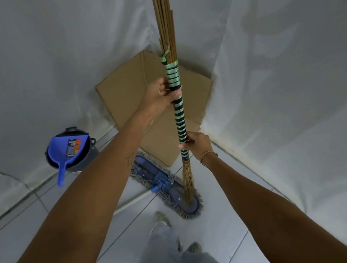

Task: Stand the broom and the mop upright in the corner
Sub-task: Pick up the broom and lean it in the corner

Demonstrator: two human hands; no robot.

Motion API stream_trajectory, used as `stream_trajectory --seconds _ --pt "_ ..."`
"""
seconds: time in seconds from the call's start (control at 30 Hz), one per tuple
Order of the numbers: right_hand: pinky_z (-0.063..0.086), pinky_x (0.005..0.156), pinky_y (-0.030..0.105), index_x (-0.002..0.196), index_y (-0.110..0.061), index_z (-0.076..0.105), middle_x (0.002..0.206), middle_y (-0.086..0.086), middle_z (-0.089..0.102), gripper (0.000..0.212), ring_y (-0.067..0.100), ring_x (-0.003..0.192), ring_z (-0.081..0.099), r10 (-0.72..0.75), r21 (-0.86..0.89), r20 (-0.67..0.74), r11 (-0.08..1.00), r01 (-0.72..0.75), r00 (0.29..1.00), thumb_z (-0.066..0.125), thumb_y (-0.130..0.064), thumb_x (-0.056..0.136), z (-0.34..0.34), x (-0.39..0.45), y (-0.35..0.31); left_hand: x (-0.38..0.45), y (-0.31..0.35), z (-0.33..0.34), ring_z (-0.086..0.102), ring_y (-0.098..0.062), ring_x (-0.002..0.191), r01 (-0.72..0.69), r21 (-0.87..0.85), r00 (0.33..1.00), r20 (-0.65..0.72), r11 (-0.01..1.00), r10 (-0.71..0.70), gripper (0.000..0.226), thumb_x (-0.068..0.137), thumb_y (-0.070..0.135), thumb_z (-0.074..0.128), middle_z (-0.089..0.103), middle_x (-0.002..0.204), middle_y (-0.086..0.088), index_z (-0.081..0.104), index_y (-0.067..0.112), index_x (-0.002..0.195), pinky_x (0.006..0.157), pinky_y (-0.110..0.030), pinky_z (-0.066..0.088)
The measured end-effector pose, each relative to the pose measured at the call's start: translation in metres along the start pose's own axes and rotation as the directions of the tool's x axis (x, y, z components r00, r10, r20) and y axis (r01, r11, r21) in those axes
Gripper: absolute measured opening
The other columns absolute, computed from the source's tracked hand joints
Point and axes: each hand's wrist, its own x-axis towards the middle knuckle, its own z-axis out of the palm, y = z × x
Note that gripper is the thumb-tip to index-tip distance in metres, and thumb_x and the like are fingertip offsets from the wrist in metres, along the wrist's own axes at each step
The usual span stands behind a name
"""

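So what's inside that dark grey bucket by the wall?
A blue plastic dustpan stands in the dark grey bucket, handle hanging over the rim. It covers the bucket's inside, so anything beneath stays hidden.

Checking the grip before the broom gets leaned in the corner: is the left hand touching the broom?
Touching. The head view shows the left hand wrapped around the broom at its green-banded shaft, thumb across it.

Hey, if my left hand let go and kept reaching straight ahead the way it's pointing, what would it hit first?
Probably the flattened cardboard leaning in the corner, right behind the broom handle your left hand grips. Depth is hard to judge from this view.
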Motion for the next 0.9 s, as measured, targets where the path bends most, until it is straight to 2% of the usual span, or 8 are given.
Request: stream_trajectory --seconds 0.17,0.33,0.43,0.57,0.67,0.73,0.8,0.9 --pt "0.036 0.057 -0.008 0.097 -0.004 0.068 0.093 0.006 0.070 0.023 0.012 0.086 0.056 -0.049 -0.023 0.021 0.999 0.049 0.999 0.070 -0.008 0.075 -0.008 0.060 -0.012 0.046 -0.002 -0.016 0.064 -0.016 0.100 -0.046 -0.008 0.996 -0.071 0.999 0.046 0.034 0.081 0.004 0.066 0.066 0.115 -0.011 0.056 0.010 0.113 0.092 -0.032 0.054" --pt "0.048 0.076 0.026 0.102 -0.010 0.067 0.103 0.008 0.072 0.026 0.015 0.089 0.059 -0.078 -0.048 0.031 0.996 0.080 0.996 0.070 -0.014 0.076 -0.001 0.138 -0.044 0.108 0.007 -0.050 0.064 -0.016 0.097 -0.108 0.017 0.985 -0.131 0.994 0.109 0.028 0.082 0.013 0.067 0.065 0.109 -0.006 0.056 0.013 0.108 0.090 -0.033 0.054" --pt "0.042 0.063 0.014 0.104 -0.010 0.066 0.099 0.004 0.071 0.029 0.015 0.089 0.060 -0.122 -0.058 -0.002 0.991 0.121 0.993 0.070 -0.016 0.077 0.006 0.177 -0.066 0.142 0.017 -0.069 0.063 -0.013 0.089 -0.161 0.056 0.958 -0.230 0.985 0.170 0.024 0.082 0.014 0.067 0.065 0.100 -0.004 0.056 0.012 0.103 0.087 -0.033 0.054" --pt "0.048 0.082 0.027 0.106 -0.010 0.066 0.104 0.010 0.072 0.030 0.022 0.098 0.064 -0.123 -0.027 0.020 0.992 0.123 0.992 0.070 -0.015 0.077 0.016 0.214 -0.080 0.174 0.026 -0.085 0.062 -0.013 0.085 -0.154 0.094 0.955 -0.240 0.984 0.173 0.022 0.082 0.010 0.066 0.064 0.094 -0.001 0.055 0.011 0.100 0.085 -0.032 0.053" --pt "0.050 0.090 0.032 0.108 -0.008 0.066 0.105 0.014 0.072 0.032 0.025 0.100 0.064 -0.145 -0.022 0.015 0.989 0.145 0.989 0.070 -0.014 0.076 0.019 0.255 -0.091 0.207 0.029 -0.097 0.062 -0.013 0.082 -0.139 0.085 0.959 -0.236 0.987 0.156 0.025 0.080 0.007 0.068 0.064 0.094 -0.005 0.058 0.008 0.102 0.074 -0.024 0.053" --pt "0.050 0.085 0.023 0.106 -0.007 0.066 0.104 0.014 0.072 0.030 0.023 0.098 0.064 -0.149 -0.001 -0.002 0.989 0.149 0.989 0.070 -0.012 0.076 0.022 0.281 -0.095 0.230 0.029 -0.101 0.063 -0.012 0.080 -0.115 0.094 0.966 -0.223 0.989 0.133 0.030 0.079 0.008 0.070 0.065 0.092 -0.004 0.059 0.005 0.106 0.071 -0.021 0.052" --pt "0.043 0.069 0.002 0.104 -0.006 0.067 0.103 0.014 0.072 0.028 0.018 0.092 0.062 -0.141 0.022 0.003 0.990 0.141 0.990 0.069 -0.010 0.077 0.024 0.311 -0.098 0.259 0.026 -0.107 0.065 -0.016 0.084 -0.093 0.109 0.967 -0.227 0.990 0.116 0.033 0.078 0.010 0.071 0.065 0.094 -0.004 0.058 0.004 0.108 0.076 -0.026 0.054" --pt "0.042 0.064 0.000 0.104 -0.002 0.066 0.102 0.017 0.071 0.028 0.016 0.090 0.060 -0.152 0.083 0.049 0.986 0.148 0.987 0.069 -0.005 0.076 0.023 0.372 -0.103 0.316 0.014 -0.121 0.066 -0.024 0.094 -0.057 0.143 0.958 -0.271 0.988 0.095 0.034 0.079 0.013 0.071 0.066 0.100 -0.007 0.059 0.005 0.109 0.087 -0.037 0.055"
